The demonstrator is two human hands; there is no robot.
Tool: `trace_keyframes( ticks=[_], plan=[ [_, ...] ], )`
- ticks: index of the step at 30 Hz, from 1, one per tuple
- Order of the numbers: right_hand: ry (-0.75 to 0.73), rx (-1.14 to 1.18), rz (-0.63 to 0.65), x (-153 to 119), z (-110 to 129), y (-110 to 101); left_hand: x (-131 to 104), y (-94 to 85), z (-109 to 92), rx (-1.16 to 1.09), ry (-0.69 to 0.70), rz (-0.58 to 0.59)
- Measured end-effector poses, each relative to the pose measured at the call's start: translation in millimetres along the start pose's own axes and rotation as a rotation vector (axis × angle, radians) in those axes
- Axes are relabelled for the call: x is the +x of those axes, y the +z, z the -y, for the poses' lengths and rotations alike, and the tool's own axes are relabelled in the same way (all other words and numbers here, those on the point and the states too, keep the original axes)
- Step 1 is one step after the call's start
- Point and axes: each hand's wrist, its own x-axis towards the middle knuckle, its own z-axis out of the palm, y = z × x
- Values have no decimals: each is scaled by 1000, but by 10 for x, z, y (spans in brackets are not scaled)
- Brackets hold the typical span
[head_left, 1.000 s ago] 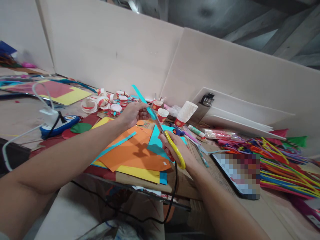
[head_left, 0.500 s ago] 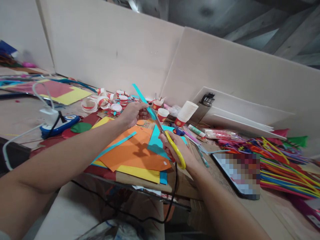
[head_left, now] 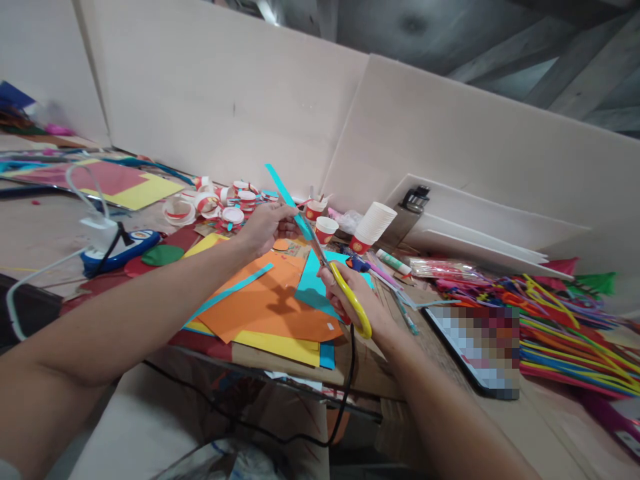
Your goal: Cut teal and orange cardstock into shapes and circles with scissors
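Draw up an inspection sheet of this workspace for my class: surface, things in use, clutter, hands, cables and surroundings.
Surface: table, with orange paper overlapping yellow paper.
Things in use: blue strip at the blades of yellow-handled scissors.
Clutter: stacked cups, phone, pipe cleaners.
Hands: left hand pinches the strip; right hand grips the scissors.
Cables: black cable hangs below the table edge; white cable at far left.
Surroundings: pale panels behind; other people: nothing seen.

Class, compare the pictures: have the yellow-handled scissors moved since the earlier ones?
No: against the stacked paper cups, the scissors in the right hand show no clear shift in any direction.
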Motion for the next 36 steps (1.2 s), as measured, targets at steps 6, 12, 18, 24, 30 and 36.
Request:
trace_keyframes(
  ticks=[6, 12, 18, 24, 30, 36],
  plan=[
    [16, 69, 49, -9, -49, 21, -4, -6, 5, 8, 3, 7],
    [33, 64, 54, -11, -45, 24, 2, -11, 8, -1, 11, 7],
    [32, 71, 46, -7, -48, 33, 0, -8, 9, -11, 11, -1],
    [48, 107, 54, -6, -80, 43, 5, -11, 13, -18, 21, 15],
    [52, 130, 52, -8, -80, 41, -7, 10, 2, -20, 8, 11],
    [82, 161, 58, -27, -6, 28, -15, 13, -3, -10, 11, 11]
  ],
)
